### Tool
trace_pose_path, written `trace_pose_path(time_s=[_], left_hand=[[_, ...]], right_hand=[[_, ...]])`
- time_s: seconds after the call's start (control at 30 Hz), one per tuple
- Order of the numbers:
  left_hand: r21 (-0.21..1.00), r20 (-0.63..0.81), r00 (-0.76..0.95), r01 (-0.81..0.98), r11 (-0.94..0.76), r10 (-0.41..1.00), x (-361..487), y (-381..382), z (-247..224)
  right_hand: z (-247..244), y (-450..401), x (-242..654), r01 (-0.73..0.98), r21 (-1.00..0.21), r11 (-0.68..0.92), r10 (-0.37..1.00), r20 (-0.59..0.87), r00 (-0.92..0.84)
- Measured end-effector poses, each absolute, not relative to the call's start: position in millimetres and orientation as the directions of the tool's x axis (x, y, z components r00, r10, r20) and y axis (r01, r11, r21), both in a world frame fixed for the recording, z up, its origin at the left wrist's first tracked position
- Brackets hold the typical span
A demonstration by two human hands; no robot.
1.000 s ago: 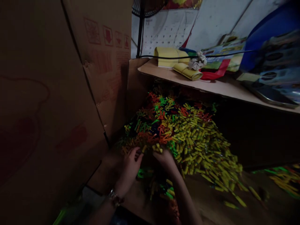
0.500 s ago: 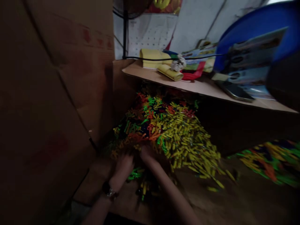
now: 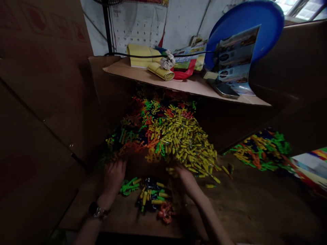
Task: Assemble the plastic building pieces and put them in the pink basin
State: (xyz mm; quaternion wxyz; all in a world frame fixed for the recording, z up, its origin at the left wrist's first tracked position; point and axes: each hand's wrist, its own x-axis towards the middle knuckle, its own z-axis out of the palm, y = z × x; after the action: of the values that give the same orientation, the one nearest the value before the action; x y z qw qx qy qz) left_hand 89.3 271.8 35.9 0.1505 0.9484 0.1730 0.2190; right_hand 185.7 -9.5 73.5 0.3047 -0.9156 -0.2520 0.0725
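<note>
My left hand (image 3: pixel 114 175), with a watch on the wrist, lies at the left front edge of the heap with its fingers stretched out. Next to it are orange plastic pieces (image 3: pixel 133 147). My right hand (image 3: pixel 184 177) is at the front of a heap of small yellow plastic pieces (image 3: pixel 187 139), its fingers curled on a few yellow pieces (image 3: pixel 170 170). Its fingertips are dim and partly hidden. Between my forearms lie a green cluster (image 3: pixel 129 186), a small mixed pile of yellow, green and dark pieces (image 3: pixel 153 195) and an orange-red piece (image 3: pixel 166 212).
A cardboard shelf (image 3: pixel 189 87) overhangs the heap, bearing yellow pads (image 3: pixel 140 56), a red tape-like loop (image 3: pixel 184 73) and a phone (image 3: pixel 224 90). Tall cardboard (image 3: pixel 46 102) walls the left side. Another multicoloured heap (image 3: pixel 260 149) lies right. A blue round basin (image 3: pixel 265 27) leans behind.
My hands have moved apart, the left going left and the right going right to the yellow pieces. The small pile between them now shows more fully. The view has shifted right.
</note>
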Motion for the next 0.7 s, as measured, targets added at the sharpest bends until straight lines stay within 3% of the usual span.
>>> trace_pose_path(time_s=[0.07,0.13,0.17,0.23,0.33,0.43,0.5,0.57,0.7], left_hand=[[0.652,0.303,0.758,0.277,-0.706,0.577,91.9,272.9,36.1],[0.910,0.110,0.674,0.226,-0.347,0.730,93.8,268.2,38.9],[0.971,-0.010,0.649,0.187,-0.146,0.760,94.0,263.3,41.8],[0.979,-0.205,0.644,0.121,0.167,0.737,92.0,249.6,50.9],[0.913,-0.362,0.716,0.144,0.382,0.597,83.3,224.7,71.1],[0.869,-0.394,0.803,0.165,0.467,0.448,72.9,203.0,90.9],[0.856,-0.383,0.838,0.165,0.490,0.388,67.9,192.3,99.0],[0.851,-0.377,0.857,0.170,0.497,0.352,65.2,184.3,101.7],[0.868,-0.344,0.856,0.132,0.479,0.387,64.1,172.2,95.8]], right_hand=[[68.9,-15.1,184.9,0.450,-0.606,-0.656,0.574,-0.013,0.819],[64.0,-16.2,187.5,0.464,-0.628,-0.624,0.608,-0.018,0.793],[61.7,-16.1,190.1,0.468,-0.643,-0.607,0.615,-0.007,0.788],[58.0,-14.9,195.5,0.467,-0.680,-0.565,0.609,0.038,0.792],[58.5,-9.1,193.7,0.423,-0.743,-0.518,0.519,0.120,0.846],[70.7,-0.2,170.0,0.227,-0.911,-0.346,0.331,0.108,0.938],[83.6,4.2,147.5,-0.033,-0.998,-0.058,0.251,-0.047,0.967],[95.7,6.1,127.9,-0.251,-0.960,0.122,0.280,-0.209,0.937],[106.9,4.4,108.5,-0.321,-0.947,0.019,0.357,-0.294,0.887]])
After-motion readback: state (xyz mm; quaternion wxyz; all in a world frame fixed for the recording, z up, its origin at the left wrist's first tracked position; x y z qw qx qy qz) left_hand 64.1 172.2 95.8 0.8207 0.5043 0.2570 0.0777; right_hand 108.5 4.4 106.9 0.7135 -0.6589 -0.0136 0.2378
